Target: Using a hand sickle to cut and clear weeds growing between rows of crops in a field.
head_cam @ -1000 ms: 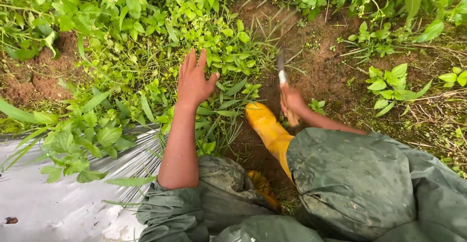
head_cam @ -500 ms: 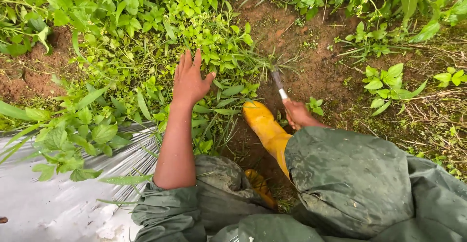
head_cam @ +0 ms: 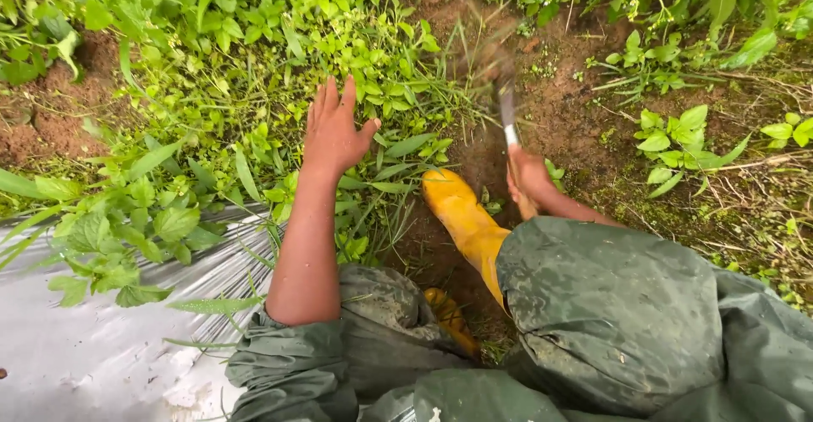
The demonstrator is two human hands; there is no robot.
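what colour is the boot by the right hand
Yellow boot, muddy, clearest in the head view.

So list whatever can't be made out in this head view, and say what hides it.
- Tool in the right hand: its working end is smeared by motion blur, so its shape is unclear.
- Right hand's grip: fingers partly hidden behind the green trouser knee.
- Second yellow boot: mostly covered by the folded trouser legs.
- Ground under the left hand: hidden by weeds.
- Silver plastic sheet: cut off by the frame's lower left edge.

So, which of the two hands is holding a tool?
The right hand: it grips a handled blade over bare soil. The left hand is open, fingers spread on the weeds.
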